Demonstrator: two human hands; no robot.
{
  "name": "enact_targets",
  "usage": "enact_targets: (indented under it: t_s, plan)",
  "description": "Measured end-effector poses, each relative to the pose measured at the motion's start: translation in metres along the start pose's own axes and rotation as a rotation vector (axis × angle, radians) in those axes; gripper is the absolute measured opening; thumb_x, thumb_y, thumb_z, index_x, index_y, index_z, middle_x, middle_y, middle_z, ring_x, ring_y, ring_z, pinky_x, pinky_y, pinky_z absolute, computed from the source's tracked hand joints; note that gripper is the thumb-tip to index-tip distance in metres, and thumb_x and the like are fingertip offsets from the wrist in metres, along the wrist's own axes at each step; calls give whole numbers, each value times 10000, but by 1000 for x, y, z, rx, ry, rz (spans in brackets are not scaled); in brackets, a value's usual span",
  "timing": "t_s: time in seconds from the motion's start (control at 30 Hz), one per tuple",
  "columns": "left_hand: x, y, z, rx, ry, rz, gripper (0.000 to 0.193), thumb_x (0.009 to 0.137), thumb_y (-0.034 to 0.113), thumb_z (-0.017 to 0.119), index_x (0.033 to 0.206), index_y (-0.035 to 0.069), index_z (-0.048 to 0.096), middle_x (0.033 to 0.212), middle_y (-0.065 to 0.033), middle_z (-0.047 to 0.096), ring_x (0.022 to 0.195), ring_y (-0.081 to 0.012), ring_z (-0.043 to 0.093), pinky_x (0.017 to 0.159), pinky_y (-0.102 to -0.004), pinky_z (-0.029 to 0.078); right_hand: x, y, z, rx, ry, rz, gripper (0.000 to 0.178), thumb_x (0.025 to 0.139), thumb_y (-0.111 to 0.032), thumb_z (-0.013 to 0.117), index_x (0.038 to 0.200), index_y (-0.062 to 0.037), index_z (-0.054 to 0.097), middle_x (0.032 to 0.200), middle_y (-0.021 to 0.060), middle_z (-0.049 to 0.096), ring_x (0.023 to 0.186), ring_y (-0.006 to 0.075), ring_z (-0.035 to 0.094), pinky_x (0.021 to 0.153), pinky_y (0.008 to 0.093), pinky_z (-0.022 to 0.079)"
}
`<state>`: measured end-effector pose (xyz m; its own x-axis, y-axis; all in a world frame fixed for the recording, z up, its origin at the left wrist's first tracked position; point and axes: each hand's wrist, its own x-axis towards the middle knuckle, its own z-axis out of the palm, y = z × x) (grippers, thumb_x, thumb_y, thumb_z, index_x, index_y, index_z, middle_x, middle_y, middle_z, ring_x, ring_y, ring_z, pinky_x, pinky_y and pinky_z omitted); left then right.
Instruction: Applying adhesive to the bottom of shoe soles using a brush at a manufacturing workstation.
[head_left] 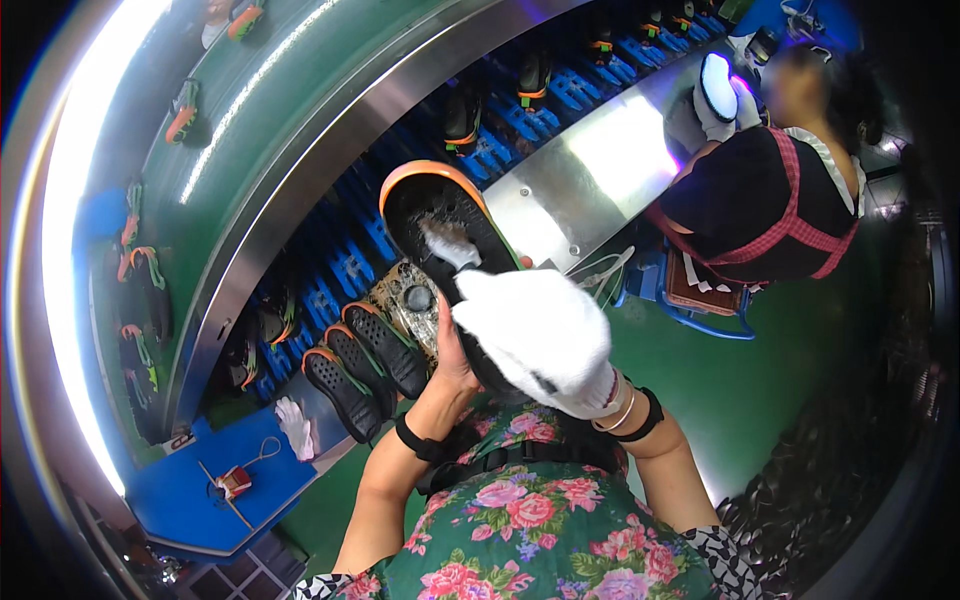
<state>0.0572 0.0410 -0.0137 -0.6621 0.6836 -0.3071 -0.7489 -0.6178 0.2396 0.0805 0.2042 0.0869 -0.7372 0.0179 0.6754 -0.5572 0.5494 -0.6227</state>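
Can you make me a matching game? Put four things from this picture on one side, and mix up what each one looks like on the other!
Things:
1. left hand
2. right hand
3. held shoe
4. table

Looks:
A. black and orange
B. bare
C. blue
D. white-gloved

Right pairs: 1-B, 2-D, 3-A, 4-C

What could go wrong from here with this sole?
The brush in the gloved right hand could smear the orange rim if it strays. The bare left hand, gripping the black sole by its sides, might get smeared too. The three nearby soles, set close together, could shift if bumped.
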Motion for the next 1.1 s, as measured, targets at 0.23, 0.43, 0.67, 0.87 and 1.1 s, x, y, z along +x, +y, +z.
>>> enact_targets:
  t_s: [0.23,0.43,0.67,0.87,1.1]
  plan:
    - [12,4,6,-226,-204,70,1015,927,806,425,1592,51,285,1584,-184,412,1369,-356,511,1154,-518,425,0,6,-8,57,-28,44,242,843,-54,758,1083,-68,786,1084,103,769,990,239,730,853,365,578]
    - [31,10,-5,70,-188,42,1038,897,813,463,1608,85,258,1603,-133,403,1363,-469,499,1122,-609,446,-9,-2,7,51,-36,24,236,786,-31,785,1020,-56,793,1093,132,769,949,262,733,838,379,570]
    - [32,11,20,-108,-150,105,1112,829,887,467,1596,102,290,1576,-135,424,1304,-519,525,1043,-709,463,-21,1,0,88,-96,67,338,782,-15,767,1116,-59,771,1133,136,757,1003,282,725,879,390,565]
    - [33,16,21,-148,-90,149,1166,807,896,493,1590,61,272,1478,-265,498,1255,-507,573,991,-674,515,-21,5,-10,232,-86,149,312,748,13,804,1046,-79,793,1106,122,766,972,272,728,847,359,575]
    - [38,26,20,-188,-260,26,1129,795,913,492,1599,148,285,1386,-370,543,1101,-558,641,928,-665,534,-32,3,-2,342,-138,85,290,780,-20,790,1062,-88,783,1112,106,765,945,265,729,811,372,586]
